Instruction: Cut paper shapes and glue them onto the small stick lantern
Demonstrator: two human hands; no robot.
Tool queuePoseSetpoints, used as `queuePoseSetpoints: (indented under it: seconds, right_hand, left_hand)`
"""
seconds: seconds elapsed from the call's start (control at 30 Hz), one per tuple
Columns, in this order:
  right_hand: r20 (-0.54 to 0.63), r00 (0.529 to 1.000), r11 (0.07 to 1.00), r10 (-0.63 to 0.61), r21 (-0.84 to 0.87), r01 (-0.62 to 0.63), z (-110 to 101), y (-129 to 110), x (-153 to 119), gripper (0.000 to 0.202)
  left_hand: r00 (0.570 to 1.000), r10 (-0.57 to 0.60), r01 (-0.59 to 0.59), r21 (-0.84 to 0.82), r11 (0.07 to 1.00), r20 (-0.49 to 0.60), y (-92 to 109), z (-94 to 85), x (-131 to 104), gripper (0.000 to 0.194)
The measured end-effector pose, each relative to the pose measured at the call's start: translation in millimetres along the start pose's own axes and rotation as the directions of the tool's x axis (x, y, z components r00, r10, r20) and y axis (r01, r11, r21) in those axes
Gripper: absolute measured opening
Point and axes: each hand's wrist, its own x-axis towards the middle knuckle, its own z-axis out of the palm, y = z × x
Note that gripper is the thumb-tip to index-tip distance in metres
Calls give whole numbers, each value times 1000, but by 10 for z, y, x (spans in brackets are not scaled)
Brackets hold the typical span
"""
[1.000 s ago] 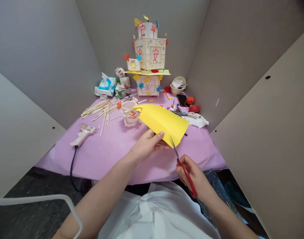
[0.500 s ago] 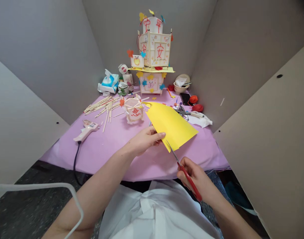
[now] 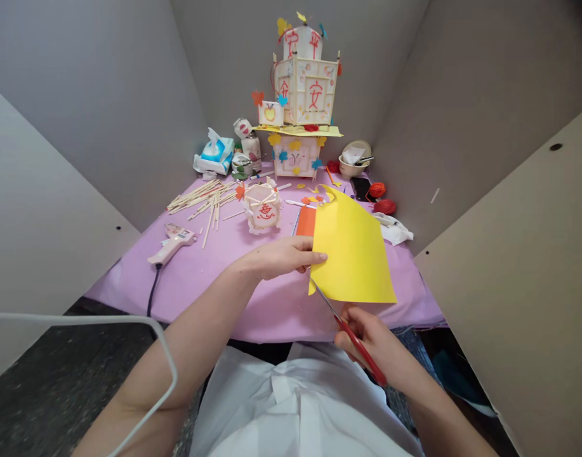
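Note:
My left hand (image 3: 285, 255) pinches the near left edge of a yellow sheet of paper (image 3: 352, 254), held above the pink table (image 3: 214, 279). Red-handled scissors (image 3: 350, 336) are in my right hand (image 3: 374, 343), with their blades at the sheet's lower left corner, just under my left thumb. An orange sheet (image 3: 306, 221) lies on the table behind the yellow one.
A small paper lantern (image 3: 263, 209) stands mid-table, with wooden sticks (image 3: 202, 200) and a glue gun (image 3: 172, 241) to its left. Stacked decorated lanterns (image 3: 303, 95) rise at the back, beside a tissue pack (image 3: 214, 155), a bowl (image 3: 352, 164) and red yarn (image 3: 383, 204). Grey panels wall in both sides.
My left hand has turned the yellow sheet clockwise and shifted it right, uncovering the orange sheet. The scissors stayed at its near corner. The view drifted a little.

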Motion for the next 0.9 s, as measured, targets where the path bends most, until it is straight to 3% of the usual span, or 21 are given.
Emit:
queuePoseSetpoints:
  seconds: [0.1, 0.17, 0.27, 0.3, 0.33, 0.43, 0.53, 0.7, 0.9]
  right_hand:
    - [-26, 1000, 998, -11, 54, 13, 45, -7, 59, 31]
    - [-67, 998, 994, -20, 105, 27, 77, 16, 125, 31]
    - [-126, 991, 990, -38, 127, 55, 114, 76, 247, 34]
    - [-138, 989, 990, -49, 122, 66, 124, 95, 285, 35]
    - [-146, 987, 990, -59, 117, 77, 133, 110, 318, 35]
    - [-153, 985, 989, -78, 116, 96, 163, 127, 381, 36]
    - [-159, 984, 989, -86, 104, 103, 192, 113, 399, 37]
    - [-174, 979, 990, -106, 78, 121, 225, 104, 413, 35]
    - [-210, 967, 988, -145, 18, 152, 255, 149, 474, 32]
  left_hand:
    - [999, 41, -42, -17, 999, -30, 15, 22, 80, 22]
    - [968, 109, -129, -78, 989, -225, -68, 46, 109, 25]
    - [790, 150, -287, -142, 947, -595, -313, 131, 47, 28]
    - [746, 140, -319, -165, 933, -651, -407, 175, 3, 28]
    - [733, 124, -333, -195, 922, -669, -496, 225, -46, 29]
    - [766, 81, -325, -276, 904, -638, -677, 374, -159, 29]
    - [795, 45, -310, -342, 887, -605, -704, 455, -171, 28]
    - [827, 6, -290, -416, 862, -563, -643, 455, -123, 26]
    - [828, 11, -279, -395, 875, -561, -631, 436, -142, 25]
